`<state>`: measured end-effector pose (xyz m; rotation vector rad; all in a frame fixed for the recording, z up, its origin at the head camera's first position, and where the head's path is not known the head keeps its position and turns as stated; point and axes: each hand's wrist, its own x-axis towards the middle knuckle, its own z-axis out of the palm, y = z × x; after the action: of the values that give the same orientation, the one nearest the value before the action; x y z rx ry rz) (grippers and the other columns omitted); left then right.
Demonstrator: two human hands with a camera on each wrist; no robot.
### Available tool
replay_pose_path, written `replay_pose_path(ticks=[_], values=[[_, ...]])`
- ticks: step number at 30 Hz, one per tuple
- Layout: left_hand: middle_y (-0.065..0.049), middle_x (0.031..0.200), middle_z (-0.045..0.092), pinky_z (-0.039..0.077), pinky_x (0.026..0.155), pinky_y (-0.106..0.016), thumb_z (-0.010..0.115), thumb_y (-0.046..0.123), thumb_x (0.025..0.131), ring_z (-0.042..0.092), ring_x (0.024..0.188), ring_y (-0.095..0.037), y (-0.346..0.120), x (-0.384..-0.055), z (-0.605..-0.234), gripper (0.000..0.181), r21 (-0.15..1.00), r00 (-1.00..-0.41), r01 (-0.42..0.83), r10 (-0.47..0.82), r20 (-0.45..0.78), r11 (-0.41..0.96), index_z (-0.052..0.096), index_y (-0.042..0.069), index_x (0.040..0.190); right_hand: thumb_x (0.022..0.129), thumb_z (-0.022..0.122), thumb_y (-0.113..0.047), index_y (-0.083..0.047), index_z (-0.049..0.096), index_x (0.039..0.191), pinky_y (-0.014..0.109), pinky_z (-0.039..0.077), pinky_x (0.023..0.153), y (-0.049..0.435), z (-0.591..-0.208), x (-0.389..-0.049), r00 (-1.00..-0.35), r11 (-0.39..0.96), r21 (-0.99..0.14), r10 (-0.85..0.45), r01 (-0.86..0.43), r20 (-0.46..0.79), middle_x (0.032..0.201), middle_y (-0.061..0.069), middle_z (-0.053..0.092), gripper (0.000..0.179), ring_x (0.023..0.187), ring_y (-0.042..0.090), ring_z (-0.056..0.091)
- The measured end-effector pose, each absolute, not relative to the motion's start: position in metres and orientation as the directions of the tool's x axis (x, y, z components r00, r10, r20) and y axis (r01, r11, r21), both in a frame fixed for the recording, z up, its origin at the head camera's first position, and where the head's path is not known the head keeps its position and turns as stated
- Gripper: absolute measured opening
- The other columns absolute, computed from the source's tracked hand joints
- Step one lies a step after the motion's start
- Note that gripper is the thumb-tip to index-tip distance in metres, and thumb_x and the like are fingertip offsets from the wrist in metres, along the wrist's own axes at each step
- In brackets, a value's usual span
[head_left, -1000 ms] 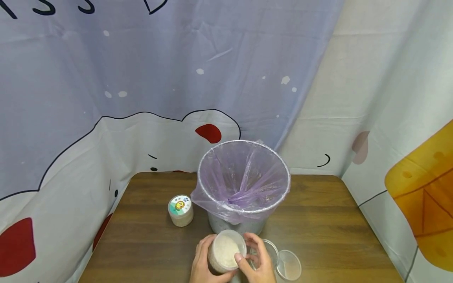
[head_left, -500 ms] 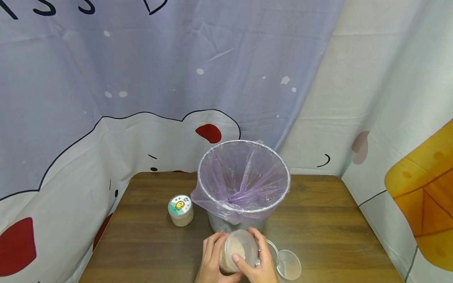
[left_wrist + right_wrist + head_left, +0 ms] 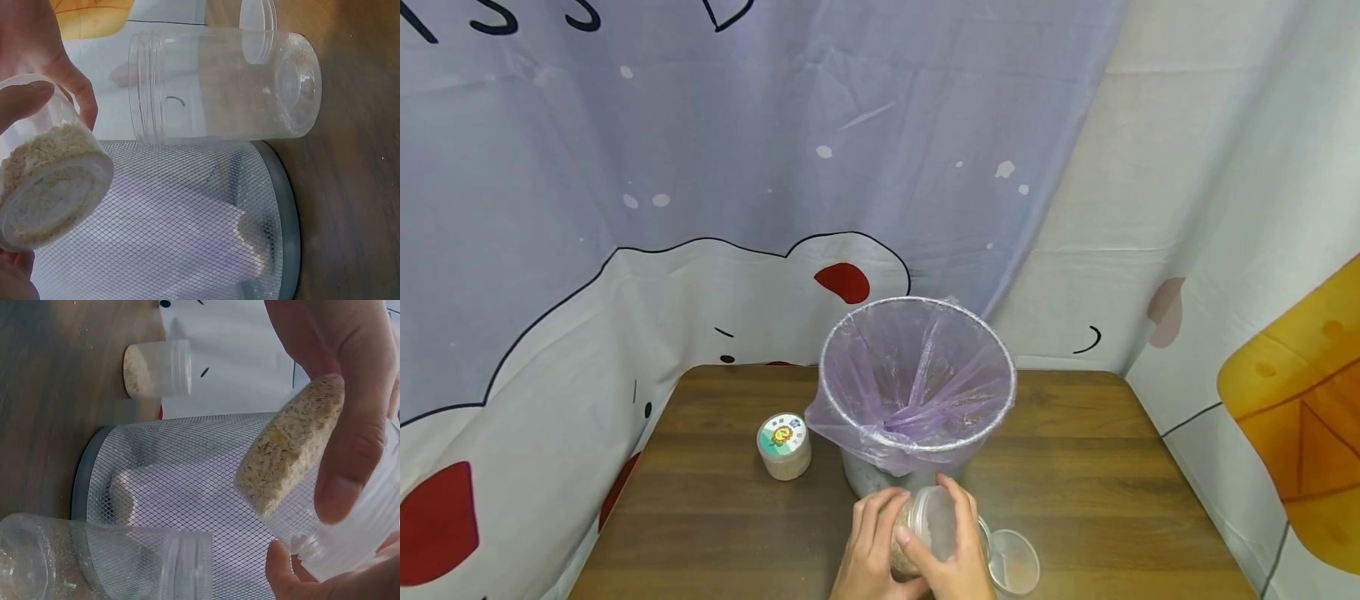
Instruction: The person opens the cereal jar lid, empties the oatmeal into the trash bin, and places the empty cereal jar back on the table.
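Note:
Both hands hold a clear plastic jar [image 3: 290, 440] of pale, flaky material in front of the bin. My left hand [image 3: 871, 546] grips its left side, fingers round the far side. My right hand [image 3: 957, 571] grips the end toward the right, thumb on the near side. The jar is tilted, its translucent round end turned right, with the flakes settled along its lower part. Below and right stands a clear upright jar [image 3: 225, 87] without a lid, only a little residue inside, partly hidden by my right hand in the head view.
A mesh bin [image 3: 181, 462] with a purple bag [image 3: 917, 358] stands just beyond my hands. Left of it is a small lidded jar [image 3: 784, 462] of pale flakes with a cartoon label. A clear round lid [image 3: 1017, 568] lies on the wooden table [image 3: 1097, 500]. Printed curtains [image 3: 700, 150] hang behind.
The held jar has moved right and tilted over toward the right, both hands travelling with it. Its open-looking top showed cream flakes earlier; now it looks translucent.

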<state>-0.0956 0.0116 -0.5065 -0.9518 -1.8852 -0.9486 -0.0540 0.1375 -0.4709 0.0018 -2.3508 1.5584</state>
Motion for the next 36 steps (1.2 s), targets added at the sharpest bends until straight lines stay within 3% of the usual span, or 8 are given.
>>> replay_pose_path(ticks=[5, 12, 16, 20, 28, 36], values=[[-0.017, 0.113, 0.052, 0.04, 0.09, -0.031, 0.08, 0.051, 0.051, 0.046, 0.099, -0.028, 0.013, -0.096, -0.503, 0.094, 0.222, -0.383, 0.852, 0.276, 0.882, 0.473, 0.05, -0.01, 0.116, 0.077, 0.071, -0.027, -0.019, 0.038, 0.136, 0.064, 0.035, 0.09, 0.136, -0.466, -0.053, -0.944, 0.409, -0.902, 0.218, -0.141, 0.247, 0.133, 0.001, 0.041, 0.068, 0.123, 0.031, 0.039], [-0.011, 0.121, 0.049, 0.041, 0.093, -0.034, 0.076, 0.065, 0.045, 0.047, 0.107, -0.024, 0.008, -0.099, -0.495, 0.114, 0.155, -0.491, 0.782, 0.443, 0.75, 0.604, 0.042, -0.007, 0.127, 0.076, 0.072, -0.027, -0.017, 0.04, 0.135, 0.064, 0.033, 0.093, 0.136, -0.464, -0.053, -0.947, 0.407, -0.905, 0.224, -0.126, 0.232, 0.134, 0.001, 0.042, 0.067, 0.125, 0.031, 0.037], [-0.012, 0.119, 0.053, 0.045, 0.091, -0.038, 0.08, 0.056, 0.043, 0.051, 0.106, -0.024, 0.006, -0.101, -0.492, 0.108, 0.162, -0.498, 0.79, 0.465, 0.732, 0.592, 0.045, -0.007, 0.124, 0.075, 0.073, -0.026, -0.016, 0.043, 0.133, 0.064, 0.033, 0.093, 0.136, -0.464, -0.053, -0.943, 0.403, -0.904, 0.221, -0.143, 0.248, 0.133, 0.002, 0.043, 0.067, 0.125, 0.031, 0.037], [-0.011, 0.118, 0.053, 0.047, 0.089, -0.034, 0.081, 0.045, 0.042, 0.053, 0.104, -0.022, 0.006, -0.1, -0.49, 0.101, 0.209, -0.518, 0.798, 0.467, 0.717, 0.565, 0.047, -0.005, 0.122, 0.073, 0.075, -0.026, -0.022, 0.045, 0.132, 0.058, 0.039, 0.091, 0.138, -0.463, -0.053, -0.94, 0.42, -0.893, 0.213, -0.159, 0.267, 0.13, 0.0, 0.046, 0.067, 0.121, 0.027, 0.042], [-0.008, 0.116, 0.052, 0.048, 0.087, -0.027, 0.082, 0.048, 0.042, 0.053, 0.103, -0.019, 0.0, -0.1, -0.488, 0.098, 0.201, -0.517, 0.81, 0.507, 0.69, 0.552, 0.049, -0.001, 0.12, 0.072, 0.075, -0.033, -0.024, 0.046, 0.132, 0.055, 0.043, 0.086, 0.153, -0.452, -0.052, -0.98, 0.475, -0.867, 0.036, -0.153, 0.193, 0.127, 0.001, 0.047, 0.067, 0.115, 0.029, 0.047], [-0.005, 0.114, 0.052, 0.045, 0.091, -0.025, 0.081, 0.046, 0.043, 0.052, 0.105, -0.016, 0.0, -0.097, -0.487, 0.092, 0.26, -0.555, 0.806, 0.527, 0.644, 0.532, 0.05, 0.0, 0.116, 0.07, 0.077, -0.033, -0.026, 0.048, 0.128, 0.036, 0.049, 0.074, 0.166, -0.443, -0.055, -0.986, 0.503, -0.849, -0.101, -0.163, 0.13, 0.12, 0.004, 0.053, 0.064, 0.099, 0.023, 0.054]])
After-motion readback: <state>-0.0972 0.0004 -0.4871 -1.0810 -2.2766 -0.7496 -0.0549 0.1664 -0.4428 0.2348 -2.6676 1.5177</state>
